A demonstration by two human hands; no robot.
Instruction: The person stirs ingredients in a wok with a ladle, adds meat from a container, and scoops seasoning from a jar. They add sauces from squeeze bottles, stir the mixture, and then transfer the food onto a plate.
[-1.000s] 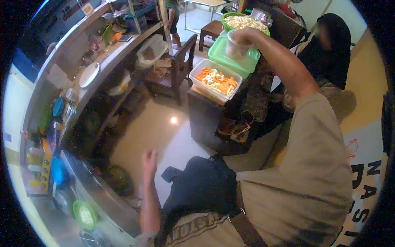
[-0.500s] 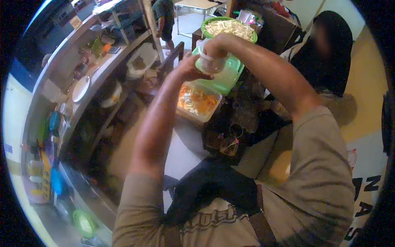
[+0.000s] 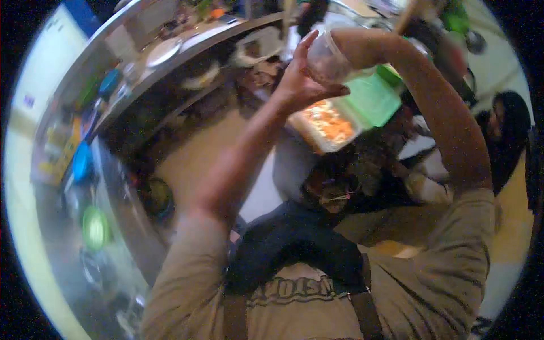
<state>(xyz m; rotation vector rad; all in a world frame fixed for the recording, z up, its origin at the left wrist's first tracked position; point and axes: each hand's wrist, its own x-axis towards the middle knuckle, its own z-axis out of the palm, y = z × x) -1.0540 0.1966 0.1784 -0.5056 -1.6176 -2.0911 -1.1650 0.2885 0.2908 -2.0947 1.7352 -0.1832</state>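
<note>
Up goes the clear plastic cup (image 3: 327,61), lifted high and sitting above the tub of chopped vegetables (image 3: 328,126), a touch to the tub's left. It's blurred, so what's inside can't be made out. Both hands are on it. The right hand (image 3: 347,38) comes in over the top of the cup, its arm arching right across above the tub, and it looks clamped round the upper part. The fingers smear into the plastic, so the exact wrap is hard to read. The left hand (image 3: 300,85) is spread wide, not closed: palm pressed to the cup's near side and underside, fingers pointing up, thumb hooked out beneath. That reads as a brace, one hand carrying the cup from above and the other flat against it to keep it steady. The tub itself lies open, orange and pale pieces showing, presumably for easy reach. Just right of the tub and touching it is a green lid (image 3: 371,99). Far left of the tub runs a cluttered counter (image 3: 187,54) bearing a white plate (image 3: 162,52). Well off to the tub's right sits another person (image 3: 510,136).
</note>
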